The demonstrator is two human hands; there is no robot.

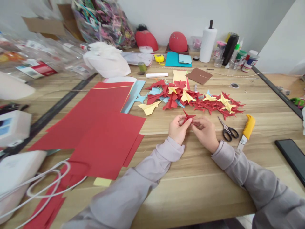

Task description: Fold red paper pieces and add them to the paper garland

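Note:
Between my two hands is a small folded red paper piece with thin pointed tips sticking up and out to the right. My left hand pinches it from the left, thumb on the near side. From the right, my right hand closes thumb and fingers on its right part; the fingers cover much of the fold. Just beyond my hands lies a pile of folded paper pieces, mostly red, with some yellow and light blue. More red and yellow ones are heaped to its right.
Black-handled scissors and a yellow utility knife lie right of my hands. Large red paper sheets spread to the left. A white cable loops at the lower left. A phone lies at the right edge; bottles stand behind.

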